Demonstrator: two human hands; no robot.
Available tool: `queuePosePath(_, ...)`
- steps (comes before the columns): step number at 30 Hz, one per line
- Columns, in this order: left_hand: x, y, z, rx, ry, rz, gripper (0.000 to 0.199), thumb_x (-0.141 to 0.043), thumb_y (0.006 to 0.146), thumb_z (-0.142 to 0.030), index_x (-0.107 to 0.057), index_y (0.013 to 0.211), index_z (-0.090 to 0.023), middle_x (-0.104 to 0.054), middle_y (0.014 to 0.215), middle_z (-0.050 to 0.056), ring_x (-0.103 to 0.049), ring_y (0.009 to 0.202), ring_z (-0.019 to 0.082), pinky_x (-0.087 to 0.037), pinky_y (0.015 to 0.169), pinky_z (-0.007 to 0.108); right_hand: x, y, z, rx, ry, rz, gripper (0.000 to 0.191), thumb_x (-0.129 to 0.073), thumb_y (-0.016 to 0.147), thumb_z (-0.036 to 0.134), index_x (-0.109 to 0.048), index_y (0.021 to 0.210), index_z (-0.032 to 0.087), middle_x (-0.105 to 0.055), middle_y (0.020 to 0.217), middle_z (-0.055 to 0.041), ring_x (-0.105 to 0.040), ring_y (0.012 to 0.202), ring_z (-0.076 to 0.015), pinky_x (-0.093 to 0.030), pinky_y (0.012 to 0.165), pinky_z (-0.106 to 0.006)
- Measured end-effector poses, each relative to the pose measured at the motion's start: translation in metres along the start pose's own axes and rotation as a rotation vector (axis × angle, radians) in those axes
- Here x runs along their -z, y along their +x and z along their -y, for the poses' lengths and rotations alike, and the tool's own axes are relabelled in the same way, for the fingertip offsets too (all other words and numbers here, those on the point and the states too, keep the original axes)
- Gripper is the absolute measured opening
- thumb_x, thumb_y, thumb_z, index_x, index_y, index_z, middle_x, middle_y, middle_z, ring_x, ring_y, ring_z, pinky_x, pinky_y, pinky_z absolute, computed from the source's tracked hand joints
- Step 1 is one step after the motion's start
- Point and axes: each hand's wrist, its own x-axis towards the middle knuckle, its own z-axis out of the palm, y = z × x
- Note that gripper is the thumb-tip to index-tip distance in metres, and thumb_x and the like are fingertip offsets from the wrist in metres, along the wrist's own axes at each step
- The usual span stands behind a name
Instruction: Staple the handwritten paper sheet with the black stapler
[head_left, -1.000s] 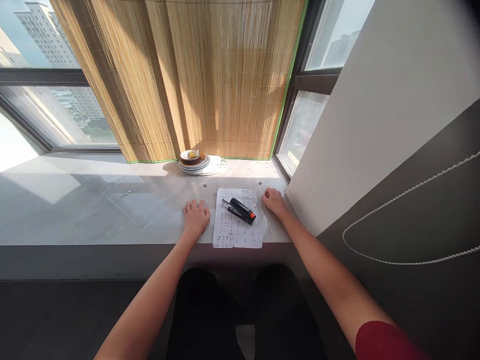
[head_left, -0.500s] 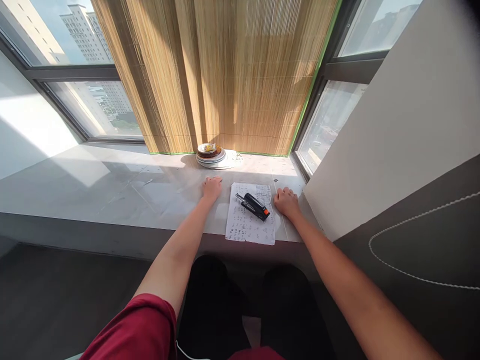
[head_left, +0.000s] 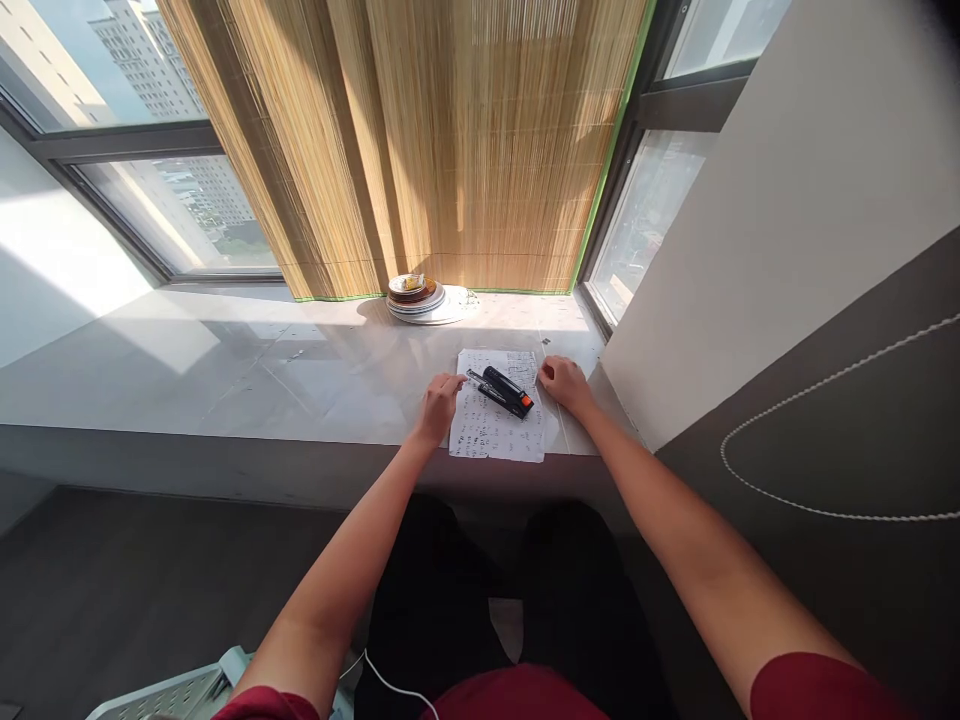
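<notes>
A black stapler (head_left: 512, 391) with an orange patch at its near right end lies slantwise on a handwritten sheet of paper (head_left: 480, 435). My left hand (head_left: 439, 405) is at the sheet's left edge, its fingers partly stretched toward the stapler's thin left end. Whether the fingertips touch the stapler is too small to tell. By the upper right edge of the paper, my right hand (head_left: 564, 381) rests with its fingers curled in and nothing visible in them. The paper's lower end reaches the front edge of the sill.
Stacked plates and small dishes (head_left: 416, 303) stand at the back of the white window sill (head_left: 337, 390), before a bamboo blind (head_left: 450, 150). A white wall (head_left: 780, 220) bounds the right side, with a hanging beaded cord (head_left: 780, 505). A pale green plastic piece (head_left: 176, 690) is at lower left.
My left hand has moved right and nearer to me, from the bare sill to the stapler's left end. My right hand has shifted slightly toward the paper. The camera view has shifted a little.
</notes>
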Motion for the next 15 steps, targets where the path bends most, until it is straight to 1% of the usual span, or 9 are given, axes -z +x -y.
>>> queuePosePath(2, 0.003, -0.001, -0.004, -0.02, -0.016, 0.001, 0.028, -0.05, 0.104, -0.014, -0.072, 0.121, -0.019, -0.074, 0.107, 0.011, -0.067, 0.105, 0.026, -0.052, 0.091, 0.038, 0.003, -0.007, 0.009, 0.039, 0.198, -0.041, 0.023, -0.049, 0.099, 0.033, -0.063, 0.084, 0.021, -0.069, 0.088, -0.0075, -0.061, 0.085, -0.0236, -0.046, 0.081, -0.034)
queuePosePath(4, 0.005, 0.0, -0.005, -0.011, -0.021, 0.016, 0.026, -0.055, 0.102, -0.014, -0.073, 0.12, -0.019, -0.075, 0.11, 0.012, -0.068, 0.107, 0.027, -0.052, 0.091, 0.039, 0.004, -0.019, 0.024, 0.095, 0.367, -0.078, 0.031, -0.045, 0.103, 0.042, -0.065, 0.093, 0.022, -0.07, 0.093, -0.0064, -0.062, 0.088, -0.0231, -0.048, 0.08, -0.033)
queuePosePath(5, 0.006, 0.001, -0.005, -0.006, -0.025, 0.031, 0.026, -0.056, 0.101, -0.014, -0.073, 0.12, -0.02, -0.076, 0.111, 0.011, -0.068, 0.107, 0.027, -0.052, 0.092, 0.04, 0.002, -0.027, 0.032, 0.15, 0.418, -0.065, 0.032, -0.045, 0.103, 0.045, -0.067, 0.1, 0.022, -0.07, 0.101, -0.0069, -0.063, 0.095, -0.0238, -0.049, 0.081, -0.033)
queuePosePath(7, 0.007, 0.002, -0.004, 0.012, -0.031, 0.045, 0.028, -0.058, 0.101, -0.014, -0.072, 0.124, -0.021, -0.077, 0.11, 0.01, -0.069, 0.107, 0.027, -0.05, 0.096, 0.041, -0.003, -0.04, 0.048, 0.254, 0.416, -0.01, 0.034, -0.054, 0.1, 0.048, -0.066, 0.119, 0.023, -0.07, 0.115, -0.0087, -0.063, 0.106, -0.0264, -0.051, 0.088, -0.036)
queuePosePath(9, 0.008, 0.003, -0.003, 0.067, -0.042, 0.008, 0.028, -0.06, 0.101, -0.016, -0.072, 0.125, -0.021, -0.078, 0.108, 0.009, -0.07, 0.106, 0.026, -0.049, 0.099, 0.042, -0.009, -0.049, 0.058, 0.316, 0.334, 0.037, 0.043, -0.066, 0.093, 0.045, -0.064, 0.13, 0.023, -0.069, 0.123, -0.0105, -0.06, 0.114, -0.0301, -0.05, 0.096, -0.041)
queuePosePath(10, 0.008, 0.004, -0.002, 0.108, -0.053, -0.021, 0.026, -0.061, 0.101, -0.018, -0.072, 0.123, -0.021, -0.078, 0.107, 0.009, -0.07, 0.105, 0.026, -0.049, 0.1, 0.041, -0.011, -0.052, 0.06, 0.327, 0.303, 0.052, 0.044, -0.07, 0.091, 0.042, -0.064, 0.131, 0.023, -0.07, 0.122, -0.0107, -0.06, 0.115, -0.031, -0.049, 0.098, -0.042)
queuePosePath(12, 0.007, 0.007, 0.0, 0.167, -0.099, -0.052, 0.019, -0.063, 0.1, -0.02, -0.075, 0.114, -0.022, -0.079, 0.109, 0.008, -0.069, 0.106, 0.026, -0.05, 0.099, 0.04, -0.013, -0.052, 0.06, 0.319, 0.299, 0.058, 0.037, -0.072, 0.09, 0.036, -0.068, 0.124, 0.023, -0.073, 0.115, -0.0101, -0.062, 0.11, -0.0306, -0.049, 0.097, -0.042)
queuePosePath(13, 0.007, 0.008, 0.001, 0.173, -0.134, -0.044, 0.016, -0.064, 0.099, -0.021, -0.076, 0.11, -0.023, -0.079, 0.112, 0.007, -0.068, 0.109, 0.026, -0.051, 0.1, 0.04, -0.013, -0.052, 0.059, 0.311, 0.318, 0.057, 0.032, -0.071, 0.091, 0.033, -0.07, 0.121, 0.023, -0.074, 0.111, -0.0093, -0.063, 0.106, -0.0298, -0.05, 0.095, -0.041)
queuePosePath(15, 0.006, 0.011, 0.003, 0.141, -0.207, 0.001, 0.014, -0.068, 0.096, -0.02, -0.077, 0.106, -0.023, -0.079, 0.119, 0.006, -0.066, 0.117, 0.026, -0.051, 0.103, 0.04, -0.013, -0.05, 0.056, 0.305, 0.36, 0.045, 0.028, -0.071, 0.091, 0.032, -0.072, 0.117, 0.023, -0.075, 0.106, -0.0083, -0.064, 0.103, -0.029, -0.05, 0.092, -0.04)
